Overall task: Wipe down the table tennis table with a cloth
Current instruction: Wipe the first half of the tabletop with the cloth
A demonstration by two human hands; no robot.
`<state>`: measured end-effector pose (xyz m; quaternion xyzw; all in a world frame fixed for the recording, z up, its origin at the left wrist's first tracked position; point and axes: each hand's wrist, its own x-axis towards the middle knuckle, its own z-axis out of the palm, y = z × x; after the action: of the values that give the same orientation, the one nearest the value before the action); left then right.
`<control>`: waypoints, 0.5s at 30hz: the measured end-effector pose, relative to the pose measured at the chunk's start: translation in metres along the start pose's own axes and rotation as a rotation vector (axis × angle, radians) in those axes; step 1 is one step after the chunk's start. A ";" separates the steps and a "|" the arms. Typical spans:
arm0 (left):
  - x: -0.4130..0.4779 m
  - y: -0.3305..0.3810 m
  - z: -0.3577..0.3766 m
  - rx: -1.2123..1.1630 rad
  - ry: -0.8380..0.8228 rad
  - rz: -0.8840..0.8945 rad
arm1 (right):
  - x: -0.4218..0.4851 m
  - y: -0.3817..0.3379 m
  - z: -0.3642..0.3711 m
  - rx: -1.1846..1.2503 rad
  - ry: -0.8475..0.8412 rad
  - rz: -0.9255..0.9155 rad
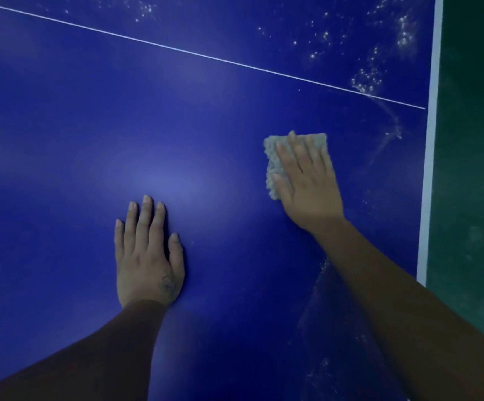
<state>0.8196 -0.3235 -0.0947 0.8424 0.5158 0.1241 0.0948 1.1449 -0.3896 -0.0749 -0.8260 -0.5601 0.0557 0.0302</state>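
The blue table tennis table (90, 125) fills most of the view. A thin white centre line (206, 55) runs across it from upper left to right. A folded grey cloth (272, 157) lies flat on the blue surface at centre right. My right hand (307, 183) presses on the cloth with straight, spread fingers and covers most of it. My left hand (148, 253) rests flat on the bare table, lower and to the left, fingers straight.
Water droplets (368, 76) speckle the table's upper right, and wet streaks (391, 131) lie right of the cloth. The white edge band (430, 169) marks the table's right side. Beyond it is dark green floor (472, 169).
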 end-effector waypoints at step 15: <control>-0.001 0.000 -0.002 -0.003 -0.001 0.004 | -0.066 -0.009 0.007 0.034 0.143 0.541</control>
<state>0.8186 -0.3240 -0.0931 0.8433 0.5138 0.1247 0.0963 1.1111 -0.4475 -0.0767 -0.9467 -0.3147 0.0126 0.0677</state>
